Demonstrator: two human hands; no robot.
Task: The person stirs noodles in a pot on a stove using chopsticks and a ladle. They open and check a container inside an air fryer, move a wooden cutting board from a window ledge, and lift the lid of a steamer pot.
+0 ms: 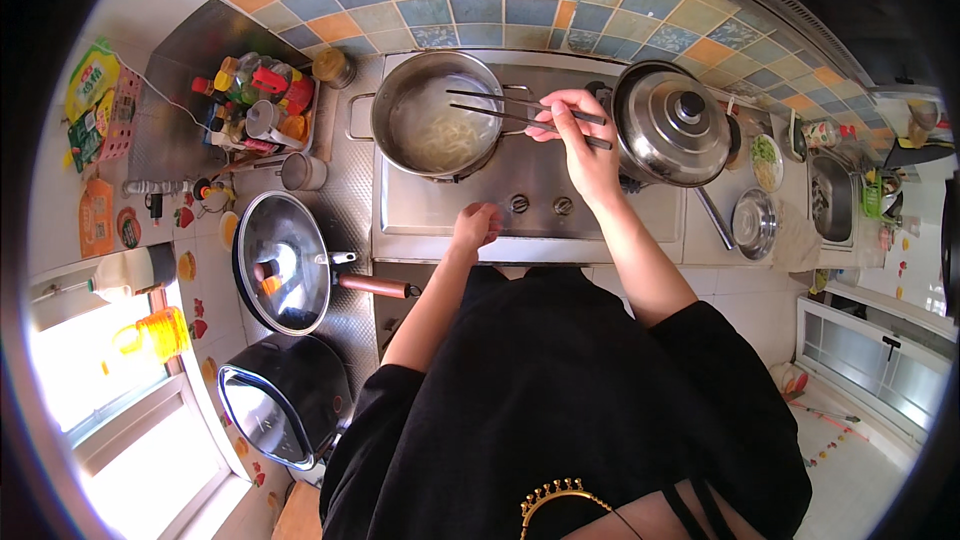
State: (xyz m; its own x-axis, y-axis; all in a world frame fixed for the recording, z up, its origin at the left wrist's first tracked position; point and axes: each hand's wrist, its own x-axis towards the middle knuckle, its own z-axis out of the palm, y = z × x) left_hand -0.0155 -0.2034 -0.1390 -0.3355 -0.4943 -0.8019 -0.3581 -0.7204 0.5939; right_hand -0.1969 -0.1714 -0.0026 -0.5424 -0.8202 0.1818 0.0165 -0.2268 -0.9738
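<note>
My right hand (574, 127) grips a pair of dark chopsticks (517, 112). Their tips are apart and reach over a two-handled stainless steel pot (382, 131). Pale noodles (450, 136) lie in cloudy, steaming liquid inside it. My left hand (478, 226), fingers curled, hovers by the front of the steel gas stove (442, 202), left of two control knobs (519, 203). I cannot see anything held in it. Right of my right hand, a pan with a domed steel lid (667, 127) sits on the other burner, its handle pointing toward the front edge.
To the left stand a lidded wok (285, 262) with a wooden handle, a black appliance (300, 390) and a tray of condiment bottles (262, 90). A plate of chopped food (766, 163), a steel bowl (754, 223) and a sink (831, 199) are on the right.
</note>
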